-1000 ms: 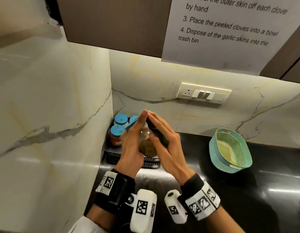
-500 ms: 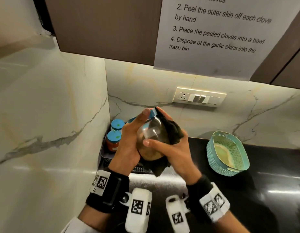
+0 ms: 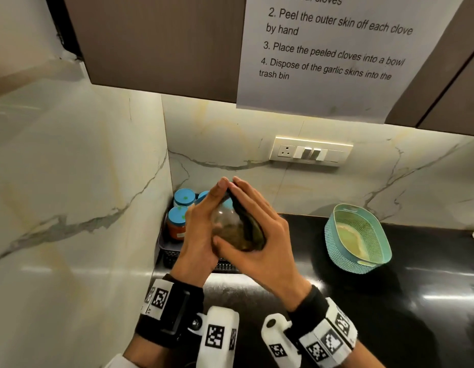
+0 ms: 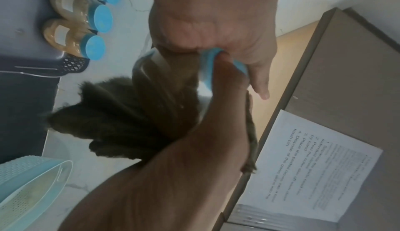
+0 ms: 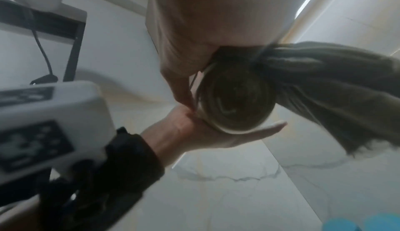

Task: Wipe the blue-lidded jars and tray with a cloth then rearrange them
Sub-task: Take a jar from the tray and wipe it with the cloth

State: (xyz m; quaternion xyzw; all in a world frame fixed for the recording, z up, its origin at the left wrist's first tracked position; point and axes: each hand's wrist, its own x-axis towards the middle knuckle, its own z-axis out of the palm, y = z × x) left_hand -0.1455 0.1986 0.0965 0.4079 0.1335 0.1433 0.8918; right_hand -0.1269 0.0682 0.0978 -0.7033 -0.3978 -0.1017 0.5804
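My left hand [image 3: 200, 235] grips a glass jar [image 3: 226, 224] of brown-green contents, tilted, above the front of the dark tray [image 3: 165, 252]. Its blue lid [image 4: 208, 80] sits under my left fingers. My right hand [image 3: 259, 229] wraps a dark cloth [image 3: 250, 227] over the jar's right side, with the thumb under the jar. In the right wrist view the jar's base [image 5: 233, 101] faces the camera and the cloth [image 5: 324, 89] trails off to the right. More blue-lidded jars [image 3: 184, 198] [image 3: 177, 217] stand in the tray in the corner.
A teal perforated basket [image 3: 358, 235] stands on the black counter to the right. Marble walls close in the tray on the left and behind. A switch plate [image 3: 310, 151] is on the back wall, with a cabinet and a paper sheet [image 3: 336, 49] overhead.
My right hand has slid the cloth back up along the jar; half a second ago the cloth sat bunched near the lid with the hand lower. My left hand keeps its hold.
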